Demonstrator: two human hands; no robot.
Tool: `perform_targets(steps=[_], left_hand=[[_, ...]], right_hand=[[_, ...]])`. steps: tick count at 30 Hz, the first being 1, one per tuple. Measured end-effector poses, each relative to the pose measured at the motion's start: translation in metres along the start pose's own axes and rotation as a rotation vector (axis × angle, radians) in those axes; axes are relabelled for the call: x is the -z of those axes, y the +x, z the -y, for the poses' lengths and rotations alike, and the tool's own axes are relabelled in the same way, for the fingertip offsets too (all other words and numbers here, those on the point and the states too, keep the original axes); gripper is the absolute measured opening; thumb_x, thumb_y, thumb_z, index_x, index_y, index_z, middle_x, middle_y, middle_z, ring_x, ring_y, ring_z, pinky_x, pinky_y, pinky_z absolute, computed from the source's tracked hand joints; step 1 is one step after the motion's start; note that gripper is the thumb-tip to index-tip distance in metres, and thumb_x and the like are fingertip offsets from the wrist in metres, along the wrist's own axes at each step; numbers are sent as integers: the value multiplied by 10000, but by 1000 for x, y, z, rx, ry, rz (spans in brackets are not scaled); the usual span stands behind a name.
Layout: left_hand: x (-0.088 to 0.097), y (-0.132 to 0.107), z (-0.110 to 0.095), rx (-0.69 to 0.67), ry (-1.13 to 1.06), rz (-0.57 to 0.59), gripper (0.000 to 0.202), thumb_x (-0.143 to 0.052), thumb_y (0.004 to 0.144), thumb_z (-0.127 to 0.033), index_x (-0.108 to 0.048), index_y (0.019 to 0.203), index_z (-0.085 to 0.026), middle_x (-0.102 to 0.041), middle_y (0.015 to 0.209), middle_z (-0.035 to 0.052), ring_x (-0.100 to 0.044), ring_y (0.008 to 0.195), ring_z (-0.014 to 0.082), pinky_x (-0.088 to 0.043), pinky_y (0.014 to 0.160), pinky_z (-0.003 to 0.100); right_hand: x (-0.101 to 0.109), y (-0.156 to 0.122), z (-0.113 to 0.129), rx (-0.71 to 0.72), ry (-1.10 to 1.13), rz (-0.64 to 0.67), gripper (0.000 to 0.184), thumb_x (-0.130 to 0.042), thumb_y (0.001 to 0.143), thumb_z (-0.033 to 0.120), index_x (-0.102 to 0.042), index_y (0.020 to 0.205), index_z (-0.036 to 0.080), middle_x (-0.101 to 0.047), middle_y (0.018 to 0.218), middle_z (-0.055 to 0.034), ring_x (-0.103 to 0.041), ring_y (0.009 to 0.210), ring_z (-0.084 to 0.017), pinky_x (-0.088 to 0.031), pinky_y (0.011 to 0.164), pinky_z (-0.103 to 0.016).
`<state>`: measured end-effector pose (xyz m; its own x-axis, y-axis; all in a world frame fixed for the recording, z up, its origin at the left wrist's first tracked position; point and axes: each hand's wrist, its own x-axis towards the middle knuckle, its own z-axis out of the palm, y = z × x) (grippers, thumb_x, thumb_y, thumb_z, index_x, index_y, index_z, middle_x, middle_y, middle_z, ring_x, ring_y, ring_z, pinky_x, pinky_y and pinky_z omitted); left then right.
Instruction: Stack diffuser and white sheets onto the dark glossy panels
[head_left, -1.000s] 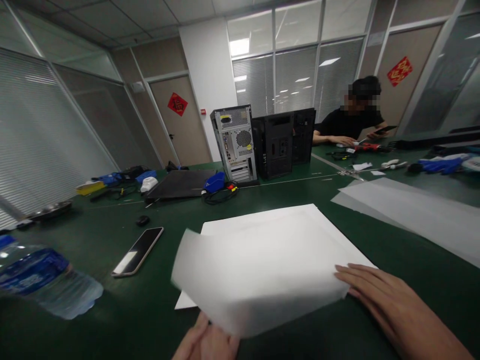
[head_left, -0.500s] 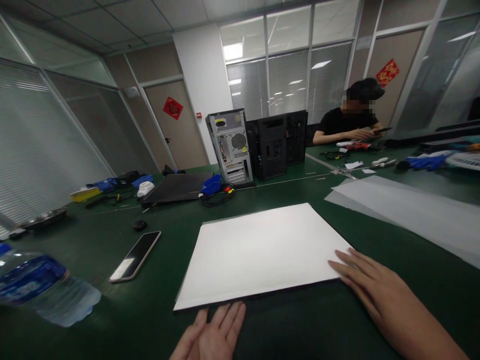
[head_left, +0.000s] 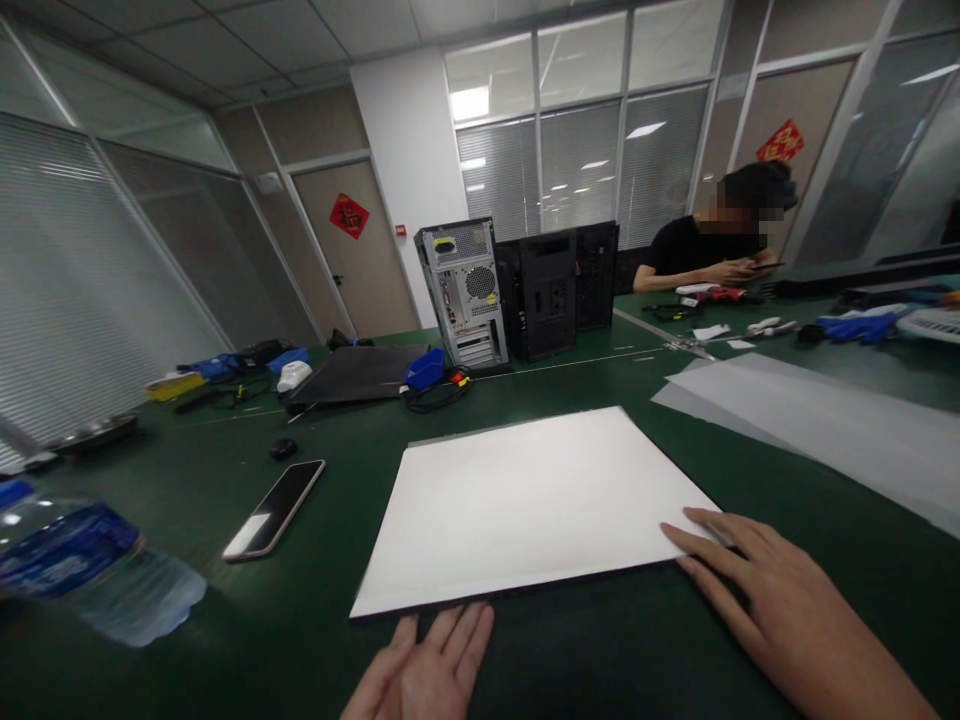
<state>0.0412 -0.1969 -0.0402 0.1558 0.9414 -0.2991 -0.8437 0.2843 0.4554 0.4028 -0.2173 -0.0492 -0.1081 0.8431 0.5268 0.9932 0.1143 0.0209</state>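
Observation:
A flat white sheet [head_left: 517, 500], with a thin dark edge along its near and right sides, lies before me on the green table. My right hand [head_left: 750, 580] rests at its near right corner, fingers stretched out and apart, two fingertips over the white surface. At the near edge, left of the middle, my left hand [head_left: 435, 660] is turned palm up. Its fingers are extended with the tips against or just under that edge; I cannot tell which. Neither hand is closed around anything.
Left of the sheet lie a phone [head_left: 275, 510], a small black round object [head_left: 283, 448] and a water bottle [head_left: 90, 565] on its side. Translucent sheets [head_left: 825, 420] are at the right. Computer cases [head_left: 471, 290] stand behind; a person [head_left: 712, 250] sits across.
My right hand's fingers have spread further apart at the corner. My left hand and the sheet stay nearly in place. The person across has shifted the head to the right.

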Motion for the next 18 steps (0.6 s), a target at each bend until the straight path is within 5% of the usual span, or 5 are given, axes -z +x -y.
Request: perform_targets(steps=[18], left_hand=[[-11, -6, -2, 14, -3, 66, 133, -519, 754, -266, -644, 797, -246, -657, 1207, 74, -378, 1350, 298, -267, 1129, 537]], right_hand=[[-2, -6, -3, -49, 20, 34, 445, -439, 874, 564, -586, 1234, 348, -539, 1296, -13, -505, 1178, -253, -448, 991, -480]])
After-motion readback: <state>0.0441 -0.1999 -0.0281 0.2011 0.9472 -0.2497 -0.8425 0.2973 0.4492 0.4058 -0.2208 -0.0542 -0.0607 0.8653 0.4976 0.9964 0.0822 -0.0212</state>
